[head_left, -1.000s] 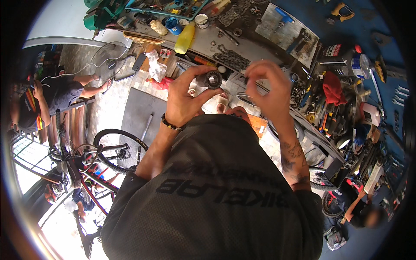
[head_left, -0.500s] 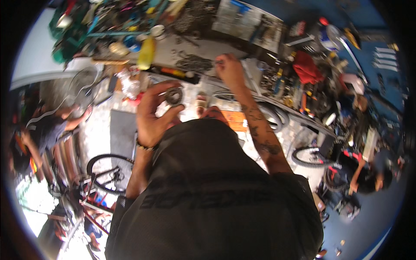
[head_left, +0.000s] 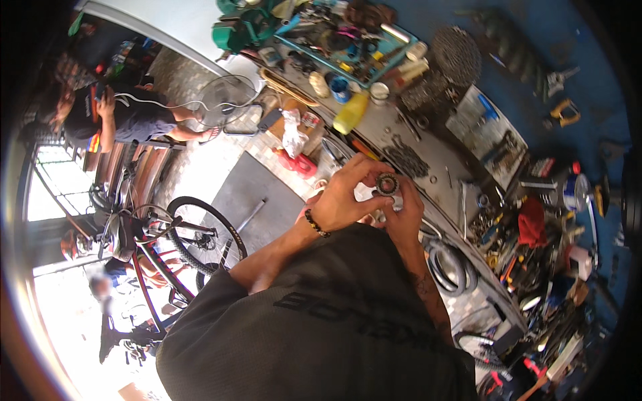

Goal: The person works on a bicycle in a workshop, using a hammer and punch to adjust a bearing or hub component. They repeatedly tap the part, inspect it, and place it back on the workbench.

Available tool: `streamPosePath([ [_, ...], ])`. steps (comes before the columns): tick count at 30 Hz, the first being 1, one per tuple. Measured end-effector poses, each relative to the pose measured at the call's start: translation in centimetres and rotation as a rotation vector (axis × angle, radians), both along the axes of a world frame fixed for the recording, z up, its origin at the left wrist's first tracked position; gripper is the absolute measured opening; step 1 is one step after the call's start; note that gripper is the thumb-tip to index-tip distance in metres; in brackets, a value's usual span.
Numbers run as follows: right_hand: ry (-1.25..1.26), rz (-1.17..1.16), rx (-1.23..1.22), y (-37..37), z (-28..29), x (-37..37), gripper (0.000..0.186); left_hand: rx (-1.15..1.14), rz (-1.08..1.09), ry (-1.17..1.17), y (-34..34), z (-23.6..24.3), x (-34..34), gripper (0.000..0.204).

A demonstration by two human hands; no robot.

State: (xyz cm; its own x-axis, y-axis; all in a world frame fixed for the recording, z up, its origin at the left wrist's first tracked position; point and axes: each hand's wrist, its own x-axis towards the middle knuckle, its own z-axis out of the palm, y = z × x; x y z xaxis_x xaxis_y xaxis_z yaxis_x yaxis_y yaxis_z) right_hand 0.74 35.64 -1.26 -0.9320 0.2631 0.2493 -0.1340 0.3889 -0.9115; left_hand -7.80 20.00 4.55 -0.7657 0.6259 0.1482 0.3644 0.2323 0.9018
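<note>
We had the left hand (head_left: 342, 196) bent into a partly open curve, with its fingers reaching over the far side and its thumb coming in along the near side. Between them it gripped a round, dark metal part with a ringed face and a lighter centre (head_left: 387, 184), its face turned up toward us. The right hand (head_left: 405, 217) was half closed just to the right of the left hand, its fingers bent up close along the right side of the part. We could not tell whether those fingers pinched the part or something smaller against it, as the contact was mostly hidden.

We wore a dark beaded bracelet (head_left: 315, 224) on the left wrist. Just beyond both hands ran a long grey workbench (head_left: 438, 194), where a heap of dark metal chain (head_left: 406, 158) lay near the fingertips. Farther out, ahead of the left hand, we saw a yellow plastic bottle (head_left: 351, 113) and, beside it, a blue open tub (head_left: 340, 88). A crumpled red cloth (head_left: 531, 224) lay well to the right of the right hand, among tools. To the left of the left hand, a flat grey mat (head_left: 244, 190) covered part of the floor.
</note>
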Motion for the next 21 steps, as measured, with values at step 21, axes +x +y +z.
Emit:
streamPosePath([
  [21, -0.118, 0.310, -0.702, -19.9, 4.1, -27.2, 0.039, 0.207, 0.554, -0.319, -30.2, -3.6, -22.6, 0.024],
])
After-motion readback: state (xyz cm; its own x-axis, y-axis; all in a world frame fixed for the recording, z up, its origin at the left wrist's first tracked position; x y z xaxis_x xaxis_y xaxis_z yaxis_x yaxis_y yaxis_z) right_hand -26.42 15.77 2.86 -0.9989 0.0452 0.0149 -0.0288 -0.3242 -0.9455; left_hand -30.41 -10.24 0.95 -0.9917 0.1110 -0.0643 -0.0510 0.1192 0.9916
